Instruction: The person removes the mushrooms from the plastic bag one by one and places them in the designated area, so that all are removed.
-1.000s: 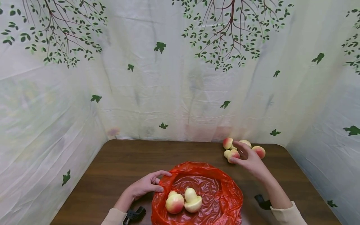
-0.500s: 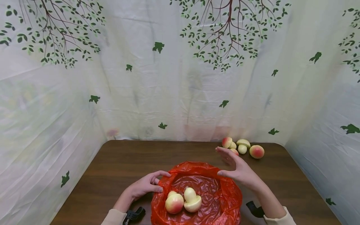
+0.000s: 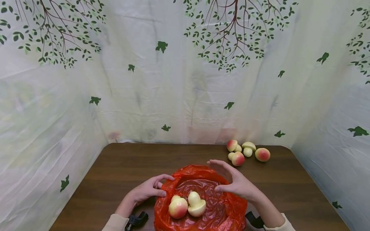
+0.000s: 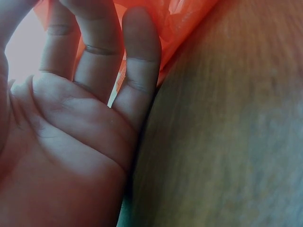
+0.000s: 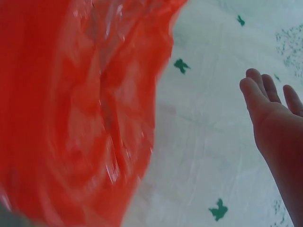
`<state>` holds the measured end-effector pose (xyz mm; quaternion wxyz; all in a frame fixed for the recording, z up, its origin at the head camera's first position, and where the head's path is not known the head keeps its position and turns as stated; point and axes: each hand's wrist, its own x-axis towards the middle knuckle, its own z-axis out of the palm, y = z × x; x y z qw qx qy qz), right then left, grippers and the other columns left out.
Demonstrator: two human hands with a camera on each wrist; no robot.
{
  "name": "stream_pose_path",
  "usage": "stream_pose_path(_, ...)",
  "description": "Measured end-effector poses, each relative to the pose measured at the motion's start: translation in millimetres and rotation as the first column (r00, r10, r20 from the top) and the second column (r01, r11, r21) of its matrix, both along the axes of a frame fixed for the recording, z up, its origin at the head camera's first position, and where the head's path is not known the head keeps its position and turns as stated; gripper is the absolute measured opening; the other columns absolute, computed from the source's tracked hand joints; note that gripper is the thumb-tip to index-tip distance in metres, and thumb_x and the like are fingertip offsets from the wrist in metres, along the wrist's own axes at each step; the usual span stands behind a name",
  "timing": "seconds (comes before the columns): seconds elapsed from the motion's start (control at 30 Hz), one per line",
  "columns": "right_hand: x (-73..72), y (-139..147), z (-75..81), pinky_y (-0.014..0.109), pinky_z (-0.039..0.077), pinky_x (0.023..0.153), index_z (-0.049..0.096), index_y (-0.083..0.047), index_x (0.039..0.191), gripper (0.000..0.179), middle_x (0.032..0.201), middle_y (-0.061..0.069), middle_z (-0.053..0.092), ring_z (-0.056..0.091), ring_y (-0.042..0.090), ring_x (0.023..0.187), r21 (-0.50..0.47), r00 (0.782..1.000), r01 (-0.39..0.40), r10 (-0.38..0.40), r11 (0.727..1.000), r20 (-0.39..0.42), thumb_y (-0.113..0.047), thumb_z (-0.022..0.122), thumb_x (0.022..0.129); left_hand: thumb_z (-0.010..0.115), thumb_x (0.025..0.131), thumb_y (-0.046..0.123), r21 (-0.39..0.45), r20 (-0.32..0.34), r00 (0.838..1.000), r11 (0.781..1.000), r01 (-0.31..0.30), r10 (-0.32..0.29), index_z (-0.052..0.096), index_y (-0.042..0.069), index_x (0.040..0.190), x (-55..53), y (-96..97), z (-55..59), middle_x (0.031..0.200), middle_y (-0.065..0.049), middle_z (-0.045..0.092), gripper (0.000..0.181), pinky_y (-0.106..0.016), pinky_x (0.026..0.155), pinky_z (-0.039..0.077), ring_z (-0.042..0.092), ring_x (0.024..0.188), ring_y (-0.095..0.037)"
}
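A red plastic bag (image 3: 199, 171) lies with its mouth open at the near middle of the table. Inside it are a pink-and-yellow mushroom-shaped piece (image 3: 178, 208) and a pale yellow mushroom-shaped piece (image 3: 197, 207). My left hand (image 3: 148, 189) holds the bag's left rim, its thumb and forefinger at the edge; the left wrist view shows the other fingers (image 4: 142, 42) against the red plastic. Over the bag's right side hovers my right hand (image 3: 234, 181), fingers extended, thumb apart, nothing in it. The right wrist view has that hand (image 5: 279, 118) beside the red plastic.
Toward the table's (image 3: 138, 160) back right sit two pink-capped mushroom shapes (image 3: 238, 158), a pale one (image 3: 248, 148) and a round pink-and-yellow piece (image 3: 262, 154). A leaf-printed cloth (image 3: 179, 96) hangs behind and at both sides.
My right hand has moved from the pieces at the back right toward me and leftward, over the bag's right side. The left hand keeps its place at the rim.
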<state>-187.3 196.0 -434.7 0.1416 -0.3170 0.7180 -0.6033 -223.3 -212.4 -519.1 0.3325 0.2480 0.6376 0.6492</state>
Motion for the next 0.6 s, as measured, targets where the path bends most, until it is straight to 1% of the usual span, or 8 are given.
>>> stream_pose_path(0.1,1.9,-7,-5.0,0.014,0.040,0.117,0.035,-0.012,0.164,0.075,0.169,0.021,0.037,0.043,0.004,0.153,-0.020,0.998,-0.057,0.058,0.998,0.026,-0.009,0.073,0.100,0.067,0.103,0.011,-0.005,0.003,1.000,1.000,-0.004,0.004,0.041,-0.001,0.154,1.0,-0.1,0.1,0.085,0.005,0.077,0.058,-0.030,0.080,0.066,0.077,0.076,-0.007)
stream_pose_path(0.23,3.4,-14,-13.3,0.015,0.039,0.119,0.035,-0.008,0.163,0.075,0.168,0.031,0.032,0.044,0.012,0.154,-0.026,0.994,-0.101,0.102,0.995,0.035,-0.010,0.074,0.099,0.066,0.103,0.010,0.004,0.005,1.000,1.000,0.000,0.000,0.040,-0.002,0.154,2.4,0.4,0.5,0.087,0.004,0.078,0.058,-0.029,0.080,0.066,0.078,0.077,-0.007)
stream_pose_path(0.3,4.1,-17,-17.3,0.016,0.039,0.119,0.035,-0.008,0.162,0.075,0.167,0.034,0.031,0.044,0.012,0.154,-0.021,0.992,-0.117,0.118,0.993,0.040,-0.011,0.075,0.099,0.066,0.103,0.010,0.010,0.006,1.000,1.000,0.003,-0.003,0.039,-0.003,0.154,3.2,0.8,0.8,0.088,0.004,0.079,0.059,-0.029,0.080,0.066,0.078,0.078,-0.007)
stream_pose_path(0.4,6.0,-21,-21.1,0.017,0.040,0.119,0.038,-0.010,0.161,0.073,0.166,0.031,0.035,0.045,0.014,0.153,0.005,0.989,-0.143,0.142,0.990,0.047,-0.012,0.076,0.099,0.066,0.103,0.011,0.010,0.010,1.000,1.000,0.003,-0.003,0.038,-0.004,0.154,4.1,1.0,0.9,0.088,0.004,0.079,0.060,-0.029,0.081,0.066,0.078,0.079,-0.007)
stream_pose_path(0.47,7.5,-24,-22.9,0.018,0.039,0.120,0.041,-0.013,0.161,0.071,0.166,0.027,0.038,0.044,0.014,0.153,0.028,0.986,-0.162,0.160,0.986,0.055,-0.012,0.075,0.098,0.066,0.103,0.011,0.008,0.011,1.000,1.000,0.002,-0.002,0.038,-0.004,0.154,4.7,1.1,0.8,0.088,0.004,0.079,0.060,-0.029,0.081,0.066,0.078,0.079,-0.007)
stream_pose_path(0.5,8.2,-25,-23.9,0.020,0.040,0.121,0.042,-0.015,0.160,0.071,0.166,0.023,0.040,0.045,0.014,0.152,0.041,0.984,-0.172,0.169,0.984,0.060,-0.012,0.075,0.098,0.067,0.103,0.011,0.006,0.012,1.000,1.000,0.000,-0.001,0.038,-0.004,0.154,4.9,1.1,0.7,0.088,0.004,0.079,0.060,-0.029,0.081,0.066,0.078,0.079,-0.007)
stream_pose_path(0.6,9.3,-29,-28.6,0.027,0.040,0.123,0.044,-0.017,0.159,0.069,0.165,0.016,0.045,0.045,0.017,0.152,0.097,0.979,-0.205,0.203,0.974,0.030,-0.013,0.075,0.098,0.067,0.103,0.011,0.003,0.013,1.000,1.000,-0.003,0.003,0.038,-0.004,0.154,5.9,1.2,0.7,0.088,0.004,0.079,0.060,-0.029,0.081,0.066,0.078,0.079,-0.008)
